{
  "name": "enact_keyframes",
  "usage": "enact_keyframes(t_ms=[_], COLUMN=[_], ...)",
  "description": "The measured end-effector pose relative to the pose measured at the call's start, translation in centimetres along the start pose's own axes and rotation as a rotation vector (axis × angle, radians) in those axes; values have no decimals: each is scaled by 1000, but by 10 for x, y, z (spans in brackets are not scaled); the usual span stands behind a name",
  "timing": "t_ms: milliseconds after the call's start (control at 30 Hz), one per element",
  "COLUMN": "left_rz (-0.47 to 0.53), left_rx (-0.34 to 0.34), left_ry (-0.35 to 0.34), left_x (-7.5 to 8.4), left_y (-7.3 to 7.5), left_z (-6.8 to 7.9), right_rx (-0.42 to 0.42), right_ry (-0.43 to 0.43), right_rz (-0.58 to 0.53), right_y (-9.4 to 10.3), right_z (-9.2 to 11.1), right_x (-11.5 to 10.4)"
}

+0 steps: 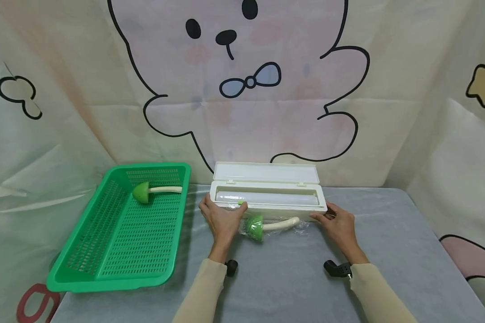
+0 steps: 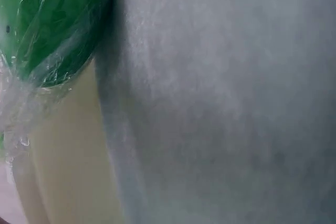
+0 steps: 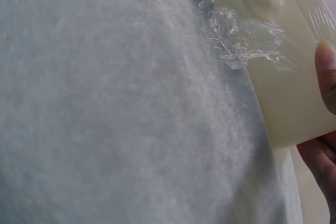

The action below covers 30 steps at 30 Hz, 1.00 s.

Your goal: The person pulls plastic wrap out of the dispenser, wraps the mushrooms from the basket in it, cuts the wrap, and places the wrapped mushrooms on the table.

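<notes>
A white cling film dispenser (image 1: 266, 211) stands with its lid (image 1: 266, 172) raised and a roll of film (image 1: 266, 198) inside. My left hand (image 1: 223, 220) grips its front left corner, the thumb beside a small green slider on the front rim. At the right end my right hand (image 1: 339, 226) holds the other corner; its thumb (image 3: 326, 59) lies on the front face in the right wrist view. Against the dispenser's front lies a mushroom-shaped thing with a green cap (image 2: 52, 30) and a white stem (image 1: 280, 224), covered in crinkled clear film (image 3: 241, 35).
To the left stands a green perforated basket (image 1: 175, 242) holding a similar green-capped thing (image 1: 141, 193) without visible film. A grey cloth (image 1: 283, 287) covers the table. Behind the dispenser hangs a curtain (image 1: 246, 121) printed with a bear.
</notes>
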<state>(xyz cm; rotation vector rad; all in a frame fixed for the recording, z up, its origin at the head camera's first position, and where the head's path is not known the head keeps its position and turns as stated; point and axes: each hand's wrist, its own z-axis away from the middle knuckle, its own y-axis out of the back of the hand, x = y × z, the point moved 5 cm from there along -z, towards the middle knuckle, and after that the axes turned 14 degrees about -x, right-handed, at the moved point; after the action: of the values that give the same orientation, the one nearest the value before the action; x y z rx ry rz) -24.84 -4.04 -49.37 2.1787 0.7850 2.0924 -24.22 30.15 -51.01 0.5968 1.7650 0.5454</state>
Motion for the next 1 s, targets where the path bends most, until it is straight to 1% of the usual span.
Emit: enact_keyframes(t_ms=[133, 267, 333, 467, 533, 633, 700, 767, 833, 867, 933, 1000], left_rz=[33, 39, 36, 27, 30, 27, 40, 43, 43, 47, 39, 36], left_rx=[18, 37, 45, 35, 48, 63, 51, 8, -30, -47, -73, -99], left_ry=[-11, -57, -68, -58, -51, -60, -72, -78, -62, -41, 13, 72], left_x=[-2, -1, -1, -2, -4, -7, -9, -9, -9, -9, -8, -6], left_y=[3, 8, 11, 15, 19, 25, 29, 30, 31, 31, 32, 31], left_z=[0, -2, -2, -4, -5, -7, -7, -8, -7, -5, 1, 12], right_rx=[2, 2, -4, -9, -9, -15, -14, -9, -3, -1, -1, -4], right_ry=[0, -13, -20, -28, -27, -21, -20, -15, -5, -5, 1, 3], right_rz=[2, -3, -5, -3, 3, 11, 14, 12, 9, 7, 2, 3], right_y=[0, 1, 1, 0, 0, 0, 1, 2, 2, 2, 2, 0], right_z=[0, 1, 1, 0, 0, 0, 1, 1, 1, 0, 0, -1], right_x=[0, 0, 1, 1, 1, 2, 2, 2, 1, 0, 0, -1])
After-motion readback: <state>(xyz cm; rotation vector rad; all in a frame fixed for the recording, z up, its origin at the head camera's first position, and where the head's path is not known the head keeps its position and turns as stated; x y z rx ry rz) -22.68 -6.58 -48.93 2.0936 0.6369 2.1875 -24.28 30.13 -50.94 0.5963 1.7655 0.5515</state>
